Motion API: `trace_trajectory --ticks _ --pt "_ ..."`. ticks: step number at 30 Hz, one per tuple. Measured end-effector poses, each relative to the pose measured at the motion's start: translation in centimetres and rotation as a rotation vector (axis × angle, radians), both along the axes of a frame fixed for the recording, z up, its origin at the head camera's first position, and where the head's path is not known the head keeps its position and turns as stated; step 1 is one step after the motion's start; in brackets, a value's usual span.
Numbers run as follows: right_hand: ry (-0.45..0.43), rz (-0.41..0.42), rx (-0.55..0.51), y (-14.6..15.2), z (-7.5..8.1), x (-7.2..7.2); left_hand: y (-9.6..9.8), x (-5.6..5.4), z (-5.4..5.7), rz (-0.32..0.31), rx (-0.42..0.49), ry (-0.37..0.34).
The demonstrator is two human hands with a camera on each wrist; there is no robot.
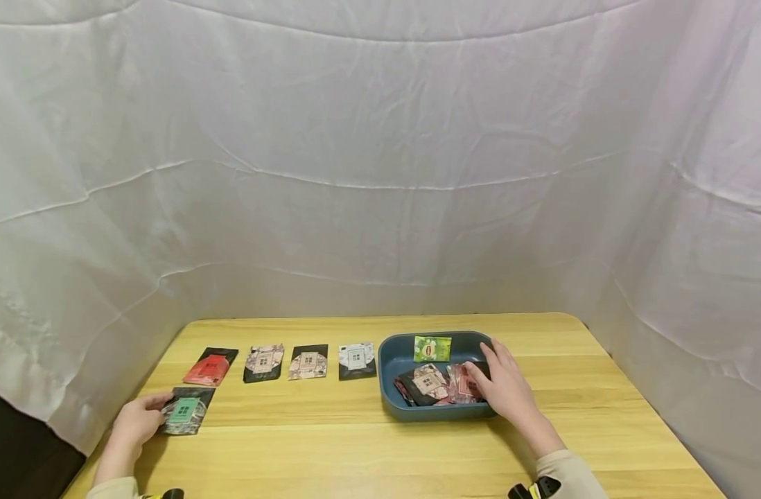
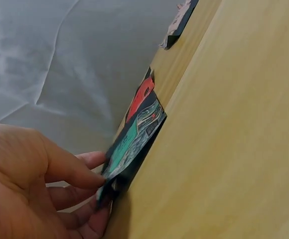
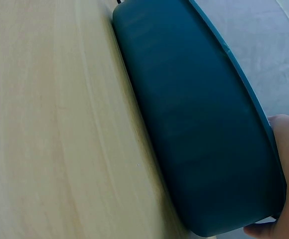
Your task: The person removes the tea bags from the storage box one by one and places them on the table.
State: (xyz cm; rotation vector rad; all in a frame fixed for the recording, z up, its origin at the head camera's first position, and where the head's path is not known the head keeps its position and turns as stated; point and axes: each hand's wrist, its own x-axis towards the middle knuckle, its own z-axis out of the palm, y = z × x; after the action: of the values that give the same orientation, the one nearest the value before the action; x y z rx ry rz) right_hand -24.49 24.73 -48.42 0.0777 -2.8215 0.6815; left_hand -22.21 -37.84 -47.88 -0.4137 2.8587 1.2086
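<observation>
Wood [image 1: 293,423] — between green-labelled packet [image 1: 192,416] and tub rim [image 1: 412,410].

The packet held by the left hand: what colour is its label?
The packet has a green label, clearest in the head view.

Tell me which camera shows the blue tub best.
The head view: it shows the blue tub from above, with its rim, inside and the packets in it. The right wrist view shows mainly its outer wall, close up; the left wrist view doesn't show it.
</observation>
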Motion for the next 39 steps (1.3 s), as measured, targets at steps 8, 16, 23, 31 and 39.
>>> trace_trajectory --ticks 8,16,23,31,39 --pt "0.007 0.001 0.001 0.0 -0.1 -0.1 0.3 0.2 1.2 0.063 -0.035 0.014" --pt "0.009 0.002 0.001 0.0 -0.1 -0.1 1.4 -0.1 3.6 0.038 -0.021 0.03" --pt "0.019 0.003 0.001 0.0 -0.2 -0.1 4.1 -0.6 6.1 -0.042 -0.037 0.086" --pt "0.022 0.004 -0.002 0.1 -0.3 -0.2 9.1 -1.7 8.0 -0.138 0.047 0.167" --pt "0.016 0.007 -0.007 0.0 -0.2 -0.1 14.4 -2.9 9.7 -0.225 0.116 0.25"
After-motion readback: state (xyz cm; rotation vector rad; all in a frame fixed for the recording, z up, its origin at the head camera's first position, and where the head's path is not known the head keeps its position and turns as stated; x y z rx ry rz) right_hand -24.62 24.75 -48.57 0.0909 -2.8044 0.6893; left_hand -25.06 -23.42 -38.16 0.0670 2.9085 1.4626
